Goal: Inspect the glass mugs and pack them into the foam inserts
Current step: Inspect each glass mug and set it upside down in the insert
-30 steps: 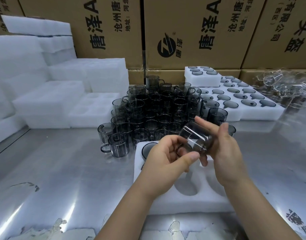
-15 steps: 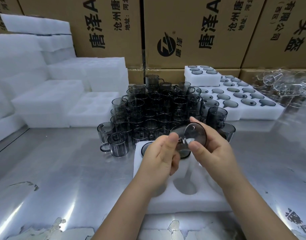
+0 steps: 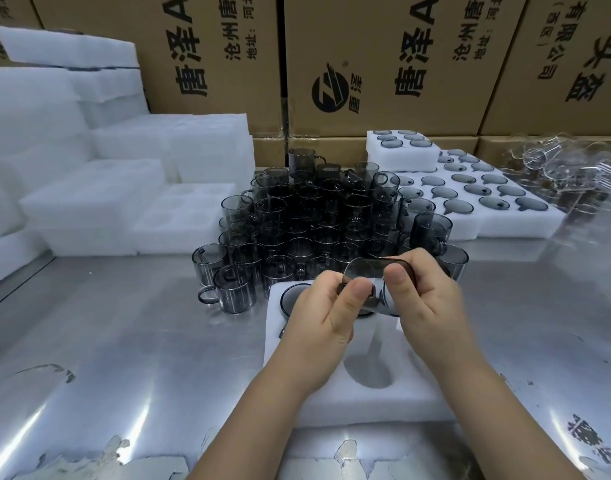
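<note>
Both hands hold one smoky grey glass mug (image 3: 373, 271) tipped on its side above a white foam insert (image 3: 359, 403). My left hand (image 3: 328, 317) pinches its near side by the handle. My right hand (image 3: 425, 299) grips the other end, thumb on top. One mug (image 3: 295, 297) sits in the insert's far left pocket, partly hidden by my left hand. An empty pocket (image 3: 368, 372) shows between my wrists. A dense cluster of grey mugs (image 3: 307, 223) stands just behind the insert.
Empty foam inserts (image 3: 99, 202) are stacked at the left. Filled foam trays (image 3: 484, 199) lie at the back right, with clear glassware (image 3: 567, 168) beyond them. Printed cardboard boxes (image 3: 366, 64) wall off the back. A loose mug (image 3: 233, 292) stands left of the insert on the steel table (image 3: 124, 358).
The mug has been turned in my hands, from base toward me to lying on its side, and lowered slightly toward the insert. Both hands stayed on it.
</note>
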